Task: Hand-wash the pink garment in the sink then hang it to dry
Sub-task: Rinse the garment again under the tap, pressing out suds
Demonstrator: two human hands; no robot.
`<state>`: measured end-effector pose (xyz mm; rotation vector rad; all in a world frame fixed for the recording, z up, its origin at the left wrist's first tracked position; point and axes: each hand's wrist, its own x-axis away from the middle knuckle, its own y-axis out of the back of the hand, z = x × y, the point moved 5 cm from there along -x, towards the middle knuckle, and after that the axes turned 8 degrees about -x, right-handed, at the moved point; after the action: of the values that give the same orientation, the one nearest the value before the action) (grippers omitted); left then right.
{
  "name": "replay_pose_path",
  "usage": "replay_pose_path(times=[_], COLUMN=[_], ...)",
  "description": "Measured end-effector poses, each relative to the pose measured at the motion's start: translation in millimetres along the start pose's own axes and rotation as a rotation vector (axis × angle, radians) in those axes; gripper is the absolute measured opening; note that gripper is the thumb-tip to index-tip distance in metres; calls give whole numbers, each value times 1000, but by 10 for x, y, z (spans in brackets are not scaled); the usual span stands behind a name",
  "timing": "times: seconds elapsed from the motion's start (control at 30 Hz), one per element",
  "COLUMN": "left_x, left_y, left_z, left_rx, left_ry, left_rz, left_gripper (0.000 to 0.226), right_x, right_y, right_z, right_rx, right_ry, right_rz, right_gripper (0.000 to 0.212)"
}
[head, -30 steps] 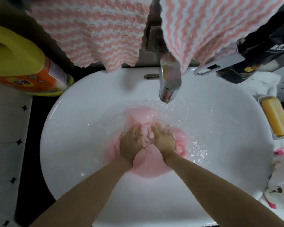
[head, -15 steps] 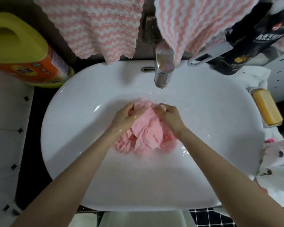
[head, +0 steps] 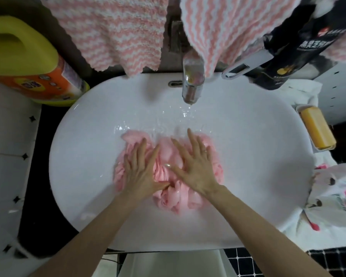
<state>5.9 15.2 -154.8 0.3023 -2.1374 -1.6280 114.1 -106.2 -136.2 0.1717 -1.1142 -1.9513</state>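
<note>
The pink garment (head: 169,152) lies crumpled and wet in the middle of the white sink (head: 248,156), partly under shallow water. My left hand (head: 141,170) lies flat on its left half with fingers spread and straight. My right hand (head: 196,162) presses flat on its right half, fingers fanned out, a ring on one finger. The chrome faucet (head: 192,84) stands at the back of the basin, with rippling water just below its spout. Both hands cover much of the cloth's middle.
A yellow and orange detergent jug (head: 28,64) stands at the back left. Pink-and-white striped towels (head: 116,31) hang above the sink's rear. A yellow soap bar (head: 317,127) sits in a dish on the right, above a white patterned cloth (head: 332,198). A dark bottle (head: 288,50) leans at back right.
Both hands have let go of the bunched garment they held up near the faucet. They now lie flat with spread fingers on the cloth, which is lower and spread wider in the basin.
</note>
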Motion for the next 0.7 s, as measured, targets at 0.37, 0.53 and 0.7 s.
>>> replay_pose_path(times=[0.37,0.53,0.7], left_x=[-153,-227,-271], left_y=[-251,-294,-272], left_z=[-136,-194,-215], left_rx=[-238,-313,-375], left_ry=[11,16,-27], left_rz=[-238,-354,-340], left_gripper=[40,19,18], right_x=[-242,-300,-253], right_y=[-339,-372,-383], right_z=[-135,-200,-206], right_rx=[149,159,194], right_ry=[59,37,58], right_rz=[-114,-169,-219], right_gripper=[46,34,32])
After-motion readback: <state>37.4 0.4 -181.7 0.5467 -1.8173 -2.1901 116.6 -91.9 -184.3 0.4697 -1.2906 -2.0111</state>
